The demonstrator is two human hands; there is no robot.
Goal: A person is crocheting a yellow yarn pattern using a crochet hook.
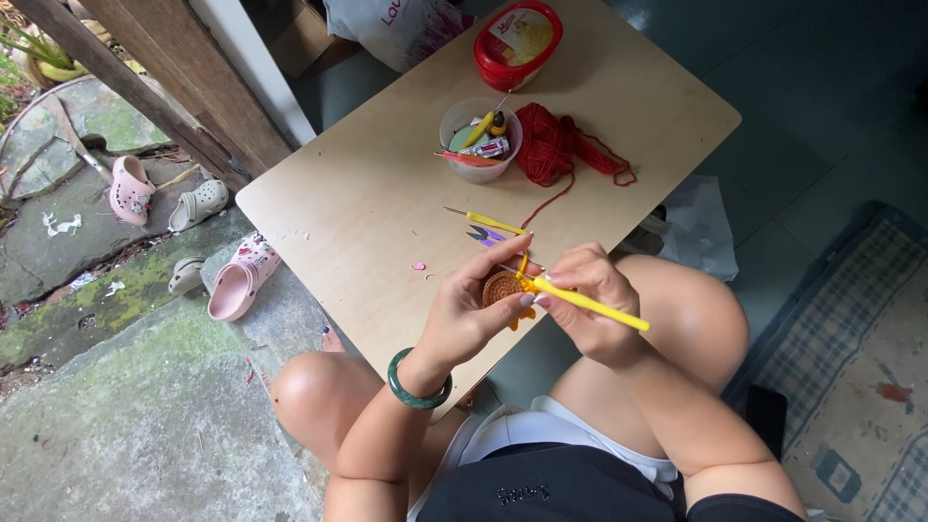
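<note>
While the left hand (464, 314) pinches the small orange crochet round (503, 287) at mid-frame and the right hand (594, 300) is closed on a yellow crochet hook (590, 304), the piece looks soft, light and floppy, best held by its edge. Higher on the tabletop (367, 193), a clear cup (480, 140) holds small tools beside red yarn (551, 145) and a lidded red tub (517, 43).

Matt plywood table (387, 193), glossy plastic hook handle (590, 304), fuzzy red yarn (551, 145)
</note>
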